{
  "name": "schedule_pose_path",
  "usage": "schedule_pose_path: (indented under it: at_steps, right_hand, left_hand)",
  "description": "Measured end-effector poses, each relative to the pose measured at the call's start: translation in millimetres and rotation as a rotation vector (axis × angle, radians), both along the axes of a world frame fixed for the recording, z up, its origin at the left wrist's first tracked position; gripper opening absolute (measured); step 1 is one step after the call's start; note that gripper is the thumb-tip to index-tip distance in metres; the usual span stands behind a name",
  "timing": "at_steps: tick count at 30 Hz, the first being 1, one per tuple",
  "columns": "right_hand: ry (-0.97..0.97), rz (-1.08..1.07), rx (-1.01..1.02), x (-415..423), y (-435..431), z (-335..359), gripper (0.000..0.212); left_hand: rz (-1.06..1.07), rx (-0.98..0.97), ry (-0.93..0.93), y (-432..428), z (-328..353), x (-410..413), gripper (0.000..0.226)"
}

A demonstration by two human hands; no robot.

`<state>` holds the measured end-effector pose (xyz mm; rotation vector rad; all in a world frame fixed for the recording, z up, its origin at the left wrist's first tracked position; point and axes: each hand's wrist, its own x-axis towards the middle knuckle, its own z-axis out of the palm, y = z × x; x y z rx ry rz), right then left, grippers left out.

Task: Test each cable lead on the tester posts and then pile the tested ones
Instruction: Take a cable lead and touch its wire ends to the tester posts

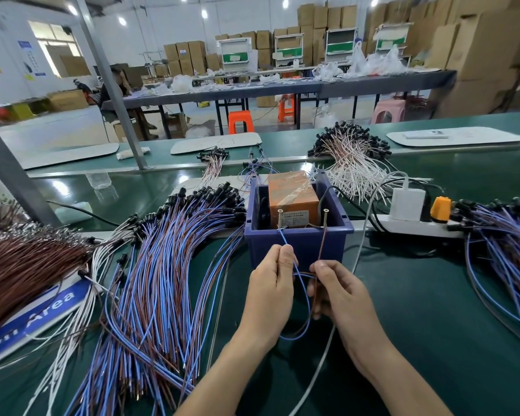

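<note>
A blue plastic bin (300, 244) holds an orange tester box (291, 196) with two screw posts, the left post (279, 219) and the right post (325, 219). My left hand (272, 291) pinches the blue lead (285, 240), whose tip touches the base of the left post. My right hand (336, 291) pinches the brown lead (323, 244), which runs up to the right post. The cable's slack loops down between both hands. A large pile of blue and brown cables (162, 274) lies to the left, and another pile (505, 250) lies to the right.
A white power strip (418, 225) with a white charger and an orange plug sits right of the bin. White-and-brown cables (351, 157) are heaped behind it. Brown wires (21, 259) and a blue sign lie far left. A grey metal post (114, 85) rises behind.
</note>
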<state>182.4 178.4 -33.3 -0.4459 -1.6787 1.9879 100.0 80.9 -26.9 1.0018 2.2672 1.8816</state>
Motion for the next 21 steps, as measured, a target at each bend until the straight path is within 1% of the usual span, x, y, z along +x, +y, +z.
schedule_pose_path:
  at_steps: [3,9,17,21]
  right_hand:
    - [-0.059,-0.021,0.013,0.3,-0.2,-0.4,0.018]
    - [-0.074,-0.025,0.007,1.6,-1.1,0.0,0.022]
    - [-0.053,-0.021,0.011,0.5,-1.0,-0.4,0.023]
    - [-0.061,-0.027,0.016,-1.0,0.8,-4.2,0.02]
  left_hand:
    - [-0.023,-0.011,-0.017,0.0,-1.8,-0.5,0.037]
    - [-0.039,-0.007,-0.018,0.0,-2.3,-1.3,0.036]
    - [-0.046,-0.002,-0.02,0.1,-3.0,-1.3,0.035]
    - [-0.042,-0.006,-0.021,-0.3,-2.1,-0.5,0.038]
